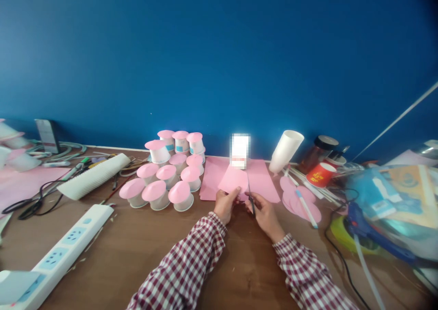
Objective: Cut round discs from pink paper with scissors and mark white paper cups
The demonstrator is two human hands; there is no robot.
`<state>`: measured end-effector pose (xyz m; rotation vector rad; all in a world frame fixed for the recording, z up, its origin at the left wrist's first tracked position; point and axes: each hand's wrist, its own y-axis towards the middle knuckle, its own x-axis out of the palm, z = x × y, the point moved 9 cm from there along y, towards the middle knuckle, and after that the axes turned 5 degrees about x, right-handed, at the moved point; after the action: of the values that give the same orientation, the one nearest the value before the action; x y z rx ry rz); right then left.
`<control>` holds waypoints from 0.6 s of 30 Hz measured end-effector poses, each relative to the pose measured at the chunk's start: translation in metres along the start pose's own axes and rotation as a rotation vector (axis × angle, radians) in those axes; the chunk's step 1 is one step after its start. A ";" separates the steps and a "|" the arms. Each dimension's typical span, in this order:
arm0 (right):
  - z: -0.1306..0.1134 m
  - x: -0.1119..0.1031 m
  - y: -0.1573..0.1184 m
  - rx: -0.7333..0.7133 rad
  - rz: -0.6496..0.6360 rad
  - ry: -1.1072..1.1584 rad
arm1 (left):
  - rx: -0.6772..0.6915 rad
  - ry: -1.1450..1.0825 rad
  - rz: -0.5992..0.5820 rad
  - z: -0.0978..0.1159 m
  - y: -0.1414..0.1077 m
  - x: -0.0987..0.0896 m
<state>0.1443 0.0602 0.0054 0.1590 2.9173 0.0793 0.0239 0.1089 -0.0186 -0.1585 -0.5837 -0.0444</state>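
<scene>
Pinched in my left hand (226,206) is a sheet of pink paper (233,178), which stands out over a flat stack of pink sheets (209,184). My right hand (267,215) grips a pair of dark-handled scissors (252,203), whose blades point away from me along the right side of that paper. Whether the blades are parted is too small to tell. To the left stand several small white cups (159,203) topped with pink paper discs (153,191). Several loose pink rounded cutouts (310,209) lie to the right, with a pale blue-and-white pen (306,209) across them.
Behind the stack is a bright pixelated upright object (240,150). Stacked white cups lean (286,150) at right and lie (94,177) at left. A power strip (65,250), a red cup (320,175), a blue glue gun (379,239) with its cable, and a plastic bag (404,205) flank the table.
</scene>
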 end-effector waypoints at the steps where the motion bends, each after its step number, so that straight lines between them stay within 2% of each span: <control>1: 0.000 0.000 0.000 0.000 -0.001 -0.003 | 0.000 -0.003 0.000 0.000 0.000 0.000; 18: 0.002 -0.002 0.000 -0.002 0.008 -0.006 | -0.001 -0.015 0.004 0.000 0.000 -0.001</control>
<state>0.1467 0.0605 0.0035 0.1706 2.9105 0.0826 0.0236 0.1090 -0.0191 -0.1616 -0.5985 -0.0393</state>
